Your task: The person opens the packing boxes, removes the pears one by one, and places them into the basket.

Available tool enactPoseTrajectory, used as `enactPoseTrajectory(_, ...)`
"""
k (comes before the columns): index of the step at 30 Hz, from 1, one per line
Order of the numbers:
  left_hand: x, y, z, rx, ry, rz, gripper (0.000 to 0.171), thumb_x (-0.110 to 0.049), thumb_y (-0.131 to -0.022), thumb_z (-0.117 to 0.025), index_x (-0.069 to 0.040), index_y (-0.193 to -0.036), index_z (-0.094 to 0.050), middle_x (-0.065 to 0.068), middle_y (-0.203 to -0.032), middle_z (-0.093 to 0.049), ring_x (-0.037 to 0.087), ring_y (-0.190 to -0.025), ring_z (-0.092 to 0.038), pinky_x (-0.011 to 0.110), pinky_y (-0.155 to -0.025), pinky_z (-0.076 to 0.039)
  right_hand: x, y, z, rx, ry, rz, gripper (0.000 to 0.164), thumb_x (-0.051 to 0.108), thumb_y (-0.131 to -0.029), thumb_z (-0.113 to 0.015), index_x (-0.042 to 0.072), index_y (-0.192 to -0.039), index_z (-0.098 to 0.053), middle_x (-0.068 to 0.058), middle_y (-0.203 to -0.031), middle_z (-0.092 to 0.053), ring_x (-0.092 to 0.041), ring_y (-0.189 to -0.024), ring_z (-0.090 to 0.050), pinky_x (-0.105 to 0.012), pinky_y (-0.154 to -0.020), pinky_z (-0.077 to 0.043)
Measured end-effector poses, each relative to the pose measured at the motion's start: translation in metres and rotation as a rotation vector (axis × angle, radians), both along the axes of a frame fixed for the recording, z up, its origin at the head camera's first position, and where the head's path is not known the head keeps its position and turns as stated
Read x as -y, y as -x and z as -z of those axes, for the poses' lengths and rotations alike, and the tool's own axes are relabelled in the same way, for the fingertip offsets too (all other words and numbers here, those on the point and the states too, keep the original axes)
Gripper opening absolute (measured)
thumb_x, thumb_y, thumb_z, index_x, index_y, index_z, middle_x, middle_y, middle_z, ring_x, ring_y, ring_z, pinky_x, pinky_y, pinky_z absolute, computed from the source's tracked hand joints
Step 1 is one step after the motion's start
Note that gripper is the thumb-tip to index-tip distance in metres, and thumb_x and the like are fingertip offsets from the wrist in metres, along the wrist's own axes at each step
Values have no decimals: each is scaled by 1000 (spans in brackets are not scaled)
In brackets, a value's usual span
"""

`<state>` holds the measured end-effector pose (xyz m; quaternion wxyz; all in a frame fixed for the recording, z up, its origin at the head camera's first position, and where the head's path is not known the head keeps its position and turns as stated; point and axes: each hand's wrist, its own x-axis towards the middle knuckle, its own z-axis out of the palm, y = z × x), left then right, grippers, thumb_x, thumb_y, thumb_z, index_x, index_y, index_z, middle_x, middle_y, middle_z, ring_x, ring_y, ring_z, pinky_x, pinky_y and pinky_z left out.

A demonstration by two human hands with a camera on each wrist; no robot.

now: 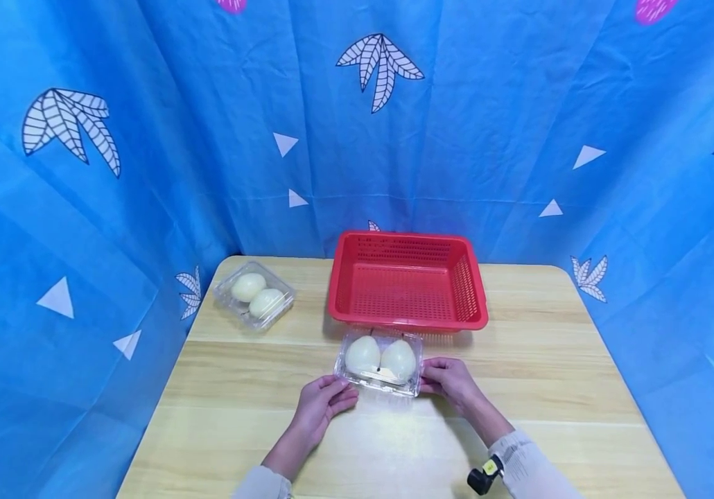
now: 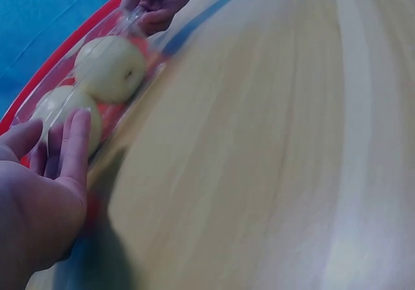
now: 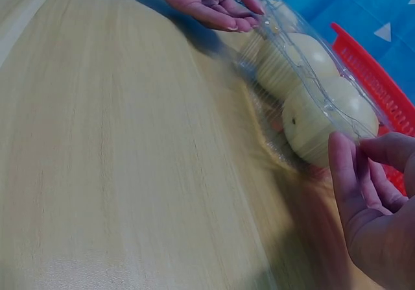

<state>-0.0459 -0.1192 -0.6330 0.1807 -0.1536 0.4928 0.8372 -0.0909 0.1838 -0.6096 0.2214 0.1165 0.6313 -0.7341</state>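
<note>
Between the fingertips of both hands a clear plastic box [image 1: 382,381] is held, shiny and ribbed along its sides, with its lid down over two pale, smooth, round pears [image 1: 362,355] lying side by side. A small dark spot is seen on the pear nearer the right fingers. By the right hand [image 1: 450,381] the box's edge is pinched at its right end, thumb and index finger brought together on the rim while the other fingers are curved loosely below. At the left front corner the box is met by the left hand [image 1: 322,405], its thumb parted from lightly bent fingers; whether the rim is truly gripped there cannot be told.

Just beyond the fingertips, right behind the box, a red basket [image 1: 407,324] with slotted walls is set. Farther out, beyond the left fingers and to their left, a second clear box [image 1: 277,315] is seen, also filled with two pale pears. Below the fingers a light wood-grain table [image 1: 519,381] is spread. Behind the right fingers, a small black device [image 1: 484,477] is worn at the pale right sleeve [image 1: 534,464]. Farthest from the fingers, the table is enclosed by a blue curtain [image 1: 457,138] printed with white leaves and triangles.
</note>
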Motion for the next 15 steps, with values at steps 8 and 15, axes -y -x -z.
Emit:
enactPoseTrajectory(8,-27,-6,-3,16,-12,1,30,-6,-97,-67,6,-119,-50,13,-104,-75,23,-97,-78,41,-98,-63,1,1,-1,-8,8,-6,22,-6,-97,-61,-17,-116,-60,-7,-86,-73,-15,-77,-75,-30,-78,-67)
enactPoseTrajectory(15,-38,-8,-2,39,-28,-30,29,-6,-100,-63,10,-122,-52,12,-101,-77,23,-94,-79,40,-96,-64,1,1,-1,-19,-6,-11,25,-6,-97,-61,-19,-118,-59,-8,-86,-73,-16,-75,-75,-31,-77,-67)
